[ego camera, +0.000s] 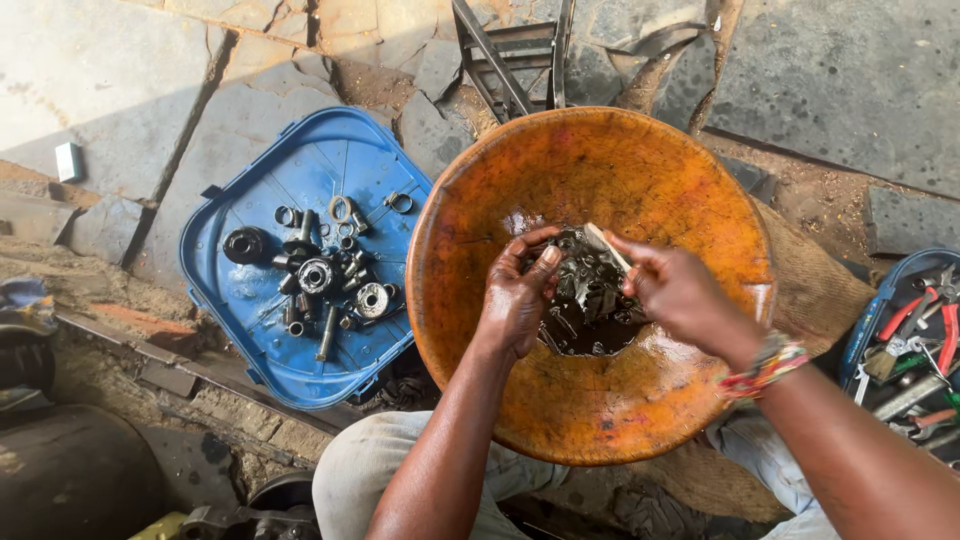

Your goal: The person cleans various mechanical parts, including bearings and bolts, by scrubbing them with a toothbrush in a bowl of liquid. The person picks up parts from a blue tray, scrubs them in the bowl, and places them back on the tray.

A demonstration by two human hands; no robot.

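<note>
Both forearms reach forward over the wide orange bowl (600,400), left hand (515,295) fingers curled around a greasy dark metal part (590,280), right hand (680,295) pinching a pale brush (607,245) against it, beyond them a blue plastic lid (250,330) holding bolts and bearings (320,275)

Cracked grey stone slab floor (830,70), sandy dirt in gaps, metal frame (510,55), strong daylight

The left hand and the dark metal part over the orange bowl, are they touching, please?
Touching. The head view shows the left hand with its fingers wrapped against the greasy metal part, no gap visible, above the orange bowl.
</note>
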